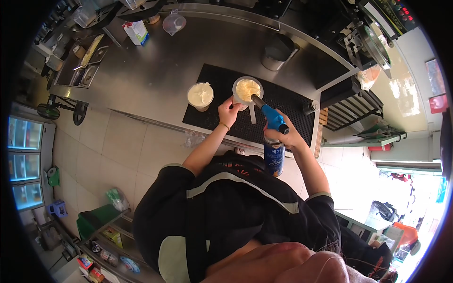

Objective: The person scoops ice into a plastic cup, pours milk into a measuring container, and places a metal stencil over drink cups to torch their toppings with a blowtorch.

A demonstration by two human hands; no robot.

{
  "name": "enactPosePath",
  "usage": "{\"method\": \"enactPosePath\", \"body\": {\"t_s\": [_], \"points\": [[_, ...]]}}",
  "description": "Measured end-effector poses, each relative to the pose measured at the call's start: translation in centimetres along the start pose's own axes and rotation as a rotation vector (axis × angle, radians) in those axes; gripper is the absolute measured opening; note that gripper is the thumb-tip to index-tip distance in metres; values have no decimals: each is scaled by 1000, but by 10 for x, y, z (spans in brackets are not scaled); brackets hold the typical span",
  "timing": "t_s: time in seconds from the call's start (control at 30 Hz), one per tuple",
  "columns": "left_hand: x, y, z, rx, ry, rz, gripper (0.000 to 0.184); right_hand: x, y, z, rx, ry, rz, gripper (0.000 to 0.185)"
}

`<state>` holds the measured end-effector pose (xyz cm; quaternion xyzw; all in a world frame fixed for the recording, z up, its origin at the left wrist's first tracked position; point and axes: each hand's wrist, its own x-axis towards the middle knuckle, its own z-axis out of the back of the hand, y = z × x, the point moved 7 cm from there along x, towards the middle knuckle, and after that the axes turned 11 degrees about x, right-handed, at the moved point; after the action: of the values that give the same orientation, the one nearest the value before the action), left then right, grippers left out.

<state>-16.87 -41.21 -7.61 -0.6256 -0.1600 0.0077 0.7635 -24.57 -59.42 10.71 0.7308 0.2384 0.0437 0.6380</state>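
Note:
My left hand (229, 112) is closed around the lower side of a clear plastic cup (239, 98) with a pale yellow, foamy topping (248, 87). In my right hand (289, 134) is a blow torch (272, 117) with a blue head, fixed on a dark blue gas can (274, 158). The torch's metal nozzle points down at the topping, close above it; I cannot make out a flame. A second cup (200, 96) with a creamy white top stands to the left on the black rubber mat (219, 120). A grey strip (253, 114) shows below the held cup.
A metal pitcher (278, 53) stands behind the mat on the steel counter (146, 75). Farther back are a clear measuring jug (174, 22) and a carton (136, 32). A small dark jar (311, 107) sits at the mat's right end. Sunken trays (89, 70) lie at the far left.

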Motion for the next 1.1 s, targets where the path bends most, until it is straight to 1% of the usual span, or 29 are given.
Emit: {"method": "enactPosePath", "body": {"t_s": [0.1,0.2,0.3,0.33,0.4,0.43,0.5,0.53,0.6,0.63,0.67,0.73,0.77,0.8,0.87,0.9,0.97,1.03,1.1], "points": [[0,3,-1,12,9,-1,38,-3,4,-2,5,3,21,45],[0,2,0,-4,1,5,42,-9,8,-2,-78,40,-8,49],[-1,1,0,-10,6,2,49,-10,9,2,6,10,-46,51],[0,1,0,-10,9,-2,51,-11,13,2,-28,8,-2,51],[1,-3,5,28,-28,-74,55,-14,21,1,-97,5,87,51],[1,-5,7,47,-46,-109,57,-16,25,3,-126,-32,107,51],[1,-33,13,158,-15,-177,61,-22,32,7,-182,-107,147,50],[-1,-45,16,214,2,-211,63,-24,31,13,-147,-156,148,51],[-12,-53,25,151,-32,-219,62,-29,26,25,-75,-259,151,53],[-23,-61,31,179,-24,-222,61,-34,28,26,-44,-293,151,53],[-35,-70,37,206,-17,-224,61,-39,27,30,-76,-322,160,53],[-61,-112,62,382,44,-239,60,-47,22,39,-139,-389,190,53],[-65,-149,57,286,127,-441,57,-50,15,41,-154,-422,153,51],[-74,-189,52,186,211,-628,55,-51,12,42,-199,-447,187,51],[-67,-278,22,162,490,-894,54,-55,7,40,-291,-486,243,51],[-62,-304,8,186,518,-977,54,-56,9,34,-225,-502,260,55],[-58,-320,-16,224,579,-1108,55,-53,-3,38,-454,-512,371,53],[-56,-324,-31,249,649,-1206,55,-64,-6,43,-191,-616,368,44],[-61,-325,-31,203,676,-1234,46,-65,2,34,-368,-524,389,43]]}}
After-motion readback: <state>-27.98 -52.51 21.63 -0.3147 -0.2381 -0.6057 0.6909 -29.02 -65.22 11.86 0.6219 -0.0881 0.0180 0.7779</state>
